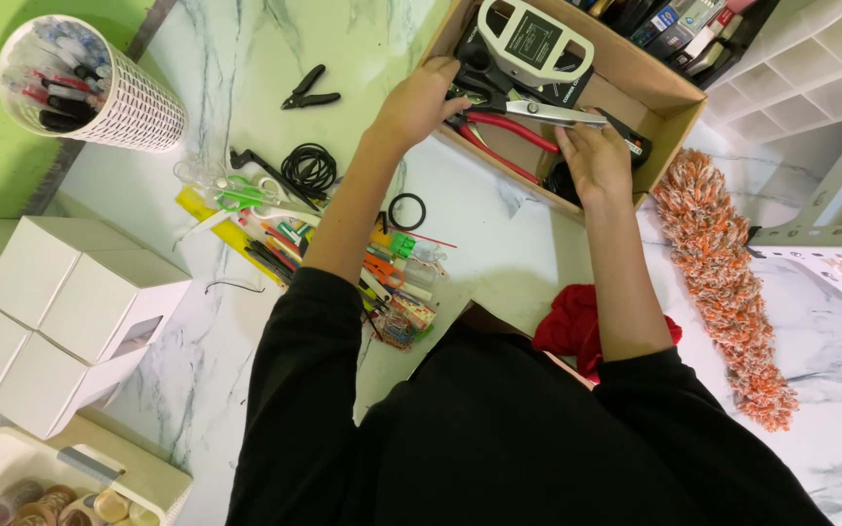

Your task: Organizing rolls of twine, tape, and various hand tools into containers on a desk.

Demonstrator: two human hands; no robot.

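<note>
Both my hands reach into a brown cardboard box (665,93) at the top of the marble table. My left hand (419,97) rests at the box's left edge, fingers curled on black tool handles. My right hand (592,156) grips a large pair of scissors (548,112) by its silver blade end. Under them lie red-handled pliers (509,136), and a white and black device (528,44) sits deeper in the box.
A heap of pens, scissors and small stationery (343,248) lies left of my arm, with a black cable coil (309,166) and small black pliers (309,93). A white perforated pen cup (119,97), white boxes (60,312), a red cloth (572,321) and an orange duster (723,263) surround me.
</note>
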